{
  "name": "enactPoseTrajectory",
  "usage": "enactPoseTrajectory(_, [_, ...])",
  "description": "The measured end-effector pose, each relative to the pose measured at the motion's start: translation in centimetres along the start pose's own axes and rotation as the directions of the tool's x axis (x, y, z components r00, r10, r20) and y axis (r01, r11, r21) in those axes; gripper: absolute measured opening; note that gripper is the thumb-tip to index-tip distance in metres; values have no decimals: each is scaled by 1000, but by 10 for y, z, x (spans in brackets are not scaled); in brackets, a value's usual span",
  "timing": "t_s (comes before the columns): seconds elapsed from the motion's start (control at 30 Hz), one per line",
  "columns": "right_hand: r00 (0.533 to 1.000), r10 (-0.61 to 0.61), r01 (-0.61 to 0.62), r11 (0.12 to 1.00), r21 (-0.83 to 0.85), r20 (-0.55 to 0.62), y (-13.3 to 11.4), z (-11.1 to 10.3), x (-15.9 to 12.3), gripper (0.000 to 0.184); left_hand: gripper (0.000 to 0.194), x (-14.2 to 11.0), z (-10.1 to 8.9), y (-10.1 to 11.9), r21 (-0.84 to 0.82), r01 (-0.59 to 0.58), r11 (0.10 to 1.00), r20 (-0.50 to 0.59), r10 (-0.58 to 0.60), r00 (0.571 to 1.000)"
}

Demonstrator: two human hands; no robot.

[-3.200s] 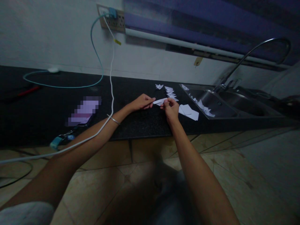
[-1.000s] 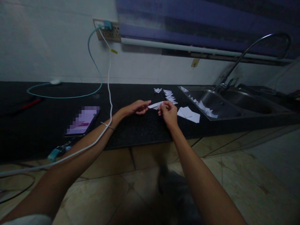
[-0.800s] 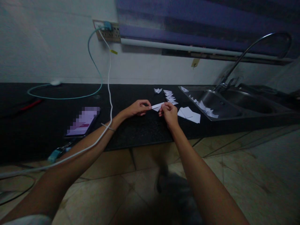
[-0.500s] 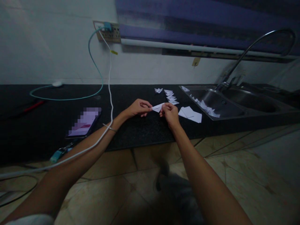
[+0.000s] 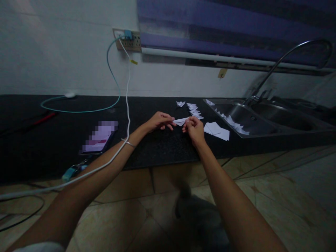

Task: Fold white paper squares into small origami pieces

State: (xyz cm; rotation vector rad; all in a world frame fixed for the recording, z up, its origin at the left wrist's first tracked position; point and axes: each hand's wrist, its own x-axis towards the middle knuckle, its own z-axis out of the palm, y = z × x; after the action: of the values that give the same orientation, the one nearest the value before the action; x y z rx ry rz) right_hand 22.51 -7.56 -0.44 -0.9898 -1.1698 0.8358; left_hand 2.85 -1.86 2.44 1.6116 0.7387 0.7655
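Note:
My left hand [image 5: 159, 121] and my right hand [image 5: 194, 128] both pinch a small folded white paper piece [image 5: 180, 121] just above the black counter [image 5: 157, 147]. The left fingers grip its left end, the right fingers its right end. A stack of flat white paper sheets [image 5: 216, 128] lies on the counter just right of my right hand. Several small folded paper pieces [image 5: 193, 109] lie in a row behind the hands. A thin bracelet sits on my left wrist.
A steel sink [image 5: 265, 119] with a tall curved tap [image 5: 288, 59] is at the right, more paper pieces [image 5: 233, 123] on its drainer. A lit phone [image 5: 99, 137] lies at the left. A white cable [image 5: 127, 94] and a teal cable [image 5: 78, 110] run from a wall socket [image 5: 127, 37].
Both hands stay on the folded paper, working it with small finger motions. The left fingers closed onto its end. The view shifted slightly.

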Motion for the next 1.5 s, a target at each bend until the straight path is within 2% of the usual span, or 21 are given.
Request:
enactPoseTrajectory(0.27, [1000, 6, -6, 999, -34, -10, 0, 0, 0, 26, 38, 4, -2, -4, -29, 72, 997, 8, -71, 997])
enactPoseTrajectory(0.47, [1000, 6, -8, 997, -73, -26, -3, 0, 0, 16, 30, -2, 3, 2, 44, -21, 999, 57, 18, 998])
enactPoseTrajectory(0.57, [998, 4, -9, 995, -102, -56, -5, 2, -1, 13, 29, -6, 5, 9, 100, -70, 993, 35, 67, 997])
enactPoseTrajectory(0.67, [997, 25, -33, 992, -124, -68, -7, 4, -1, 13, 30, -9, 5, 13, 159, -63, 985, 4, 64, 998])
enactPoseTrajectory(0.87, [998, 30, -37, 991, -130, -52, -8, 6, -1, 16, 36, -11, 5, 13, 214, -56, 975, 21, 53, 998])
enactPoseTrajectory(0.97, [997, 8, -15, 995, -101, -77, -6, 4, 0, 25, 36, -9, 7, 11, 226, -63, 972, -45, 75, 996])
enactPoseTrajectory(1.07, [995, -7, -2, 996, -86, -104, -5, 5, -1, 37, 31, -6, 9, 9, 237, -80, 968, -162, 121, 979])
enactPoseTrajectory(1.13, [999, -5, -1, 992, -126, -47, -6, 7, -2, 39, 29, -3, 10, 8, 255, -97, 962, -223, 156, 962])
enactPoseTrajectory(1.2, [999, 9, -2, 981, -192, 35, -9, 10, -4, 41, 27, -3, 12, 7, 299, -127, 946, -238, 203, 950])
enactPoseTrajectory(1.27, [996, 29, -10, 971, -239, 78, -11, 11, -6, 42, 24, -3, 14, 7, 373, -186, 909, -206, 276, 939])
enactPoseTrajectory(1.37, [995, 40, -17, 968, -252, 87, -11, 11, -5, 42, 21, -5, 16, 4, 502, -309, 808, -69, 394, 916])
enactPoseTrajectory(1.43, [996, 34, -12, 967, -255, 80, -9, 9, -4, 39, 21, -5, 17, 1, 557, -367, 745, 13, 434, 901])
enactPoseTrajectory(1.5, [997, 31, -10, 965, -263, 76, -6, 8, -2, 33, 21, -5, 17, -1, 577, -387, 719, 45, 446, 894])
